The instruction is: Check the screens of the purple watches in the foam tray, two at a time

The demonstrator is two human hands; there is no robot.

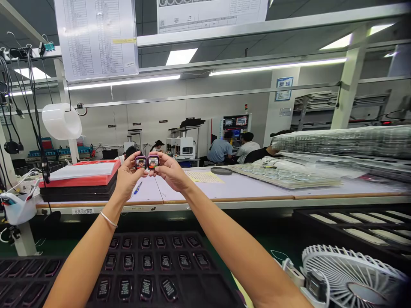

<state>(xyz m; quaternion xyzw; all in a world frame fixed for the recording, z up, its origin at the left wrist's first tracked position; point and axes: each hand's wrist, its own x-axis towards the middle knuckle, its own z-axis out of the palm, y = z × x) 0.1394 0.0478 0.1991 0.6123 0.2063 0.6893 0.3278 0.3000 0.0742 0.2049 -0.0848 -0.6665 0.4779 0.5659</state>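
Both my arms reach forward and hold two small watch bodies up side by side at eye height. My left hand (126, 177) pinches the left watch body (140, 162), whose lit screen shows a picture. My right hand (170, 171) grips the right watch body (153, 161), also lit. The two pieces nearly touch. A thin bracelet sits on my left wrist. Below my arms lies a black tray (221, 282) with several dark watch bodies in its pockets.
A white fan (353, 273) stands at the lower right. Across the aisle a long bench (257, 192) carries a red and black tray stack (80, 182), a blue pen (138, 187) and bagged trays (346, 141). Cables hang at left. Several people sit far behind.
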